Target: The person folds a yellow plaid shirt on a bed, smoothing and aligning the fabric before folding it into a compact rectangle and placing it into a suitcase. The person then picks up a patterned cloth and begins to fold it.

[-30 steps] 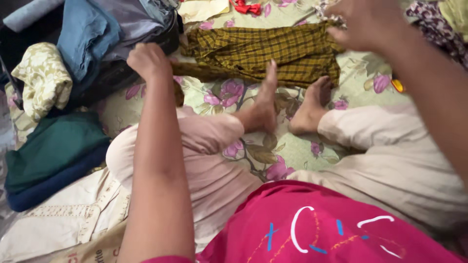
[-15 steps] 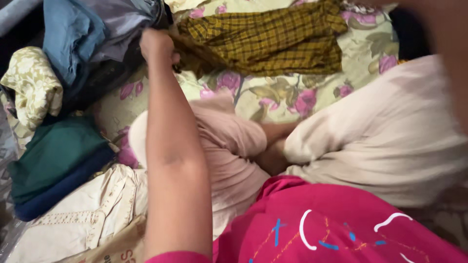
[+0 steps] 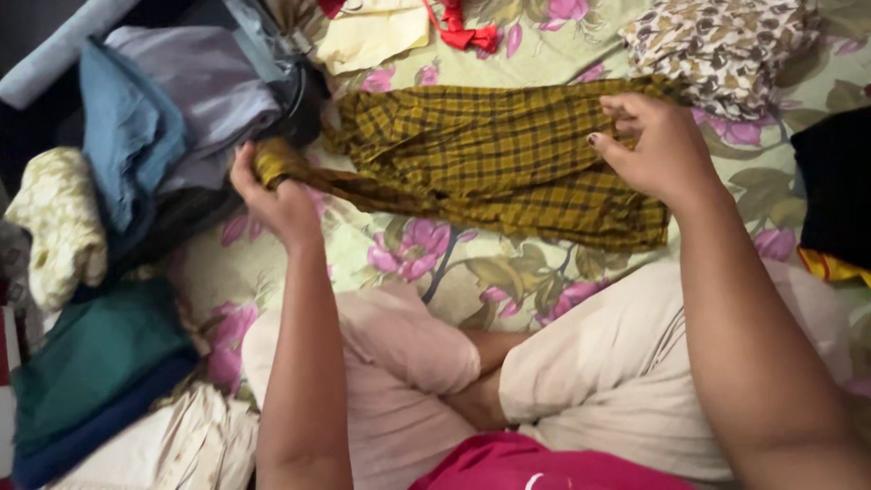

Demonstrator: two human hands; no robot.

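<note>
Fingers of the left hand [image 3: 277, 195] are pinching one bunched end of the yellow checked cloth [image 3: 499, 159], while the right hand [image 3: 658, 150] is gripping the opposite edge; its long axis is running left to right across the floral bedsheet [image 3: 454, 263].

View: head camera, single, worn on the person's head. Facing: steeply downward and forward, over the crossed legs in pale trousers [image 3: 581, 363] onto the floral-printed bedsheet [image 3: 472, 272]. Range: close; both forearms enter from the bottom edge and fill much of the frame. Field: the left hand [image 3: 272, 195] at centre-left, the right hand [image 3: 653, 150] at upper right, the mustard-yellow checked cloth [image 3: 490, 159] stretched between them across the upper middle. Left edge: stacked folded garments [image 3: 145, 118] (partly cropped). Overlap with other views: not applicable, one view only.
</note>
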